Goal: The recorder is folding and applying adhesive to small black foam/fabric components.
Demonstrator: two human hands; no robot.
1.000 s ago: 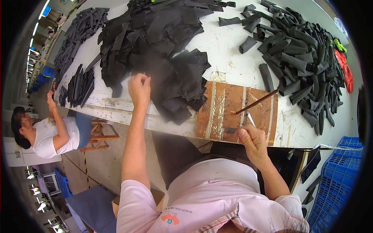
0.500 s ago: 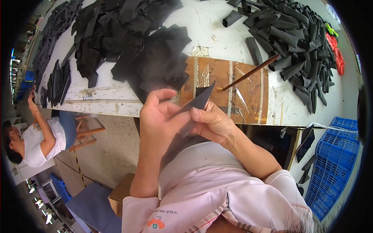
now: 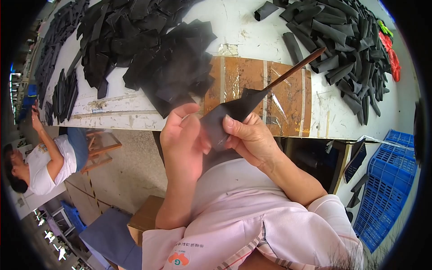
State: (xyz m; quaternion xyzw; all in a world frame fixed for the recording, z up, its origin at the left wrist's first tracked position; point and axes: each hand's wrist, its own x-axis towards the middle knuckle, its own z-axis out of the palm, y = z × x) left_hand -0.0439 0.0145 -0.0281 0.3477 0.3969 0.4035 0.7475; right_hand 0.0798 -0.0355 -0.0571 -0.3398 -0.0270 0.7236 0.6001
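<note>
My right hand (image 3: 252, 137) pinches a dark black fabric piece (image 3: 225, 119), its thumb lying on top. The piece is flat and wide near my hands and narrows toward its far right corner. That corner meets the near end of a brown wooden stick (image 3: 299, 67), which slants up to the right above the table; whether the stick enters the fabric I cannot tell. My left hand (image 3: 182, 141), slightly blurred, is at the piece's left edge. Its lower fingers are curled against the fabric, while the index finger is raised and bent away. The left thumb is mostly hidden.
Flat black pieces lie heaped (image 3: 148, 49) at the far left of the white table (image 3: 121, 105). Rolled black tubes form a pile (image 3: 342, 40) at right. A brown taped board (image 3: 288, 108) lies ahead. Blue crates (image 3: 389, 180) stand right; a seated person (image 3: 54, 153) is at left.
The fabric piece has turned from a narrow edge-on shape to a broad face, and its far corner has come to the stick's near end. My left hand has shifted slightly off its middle.
</note>
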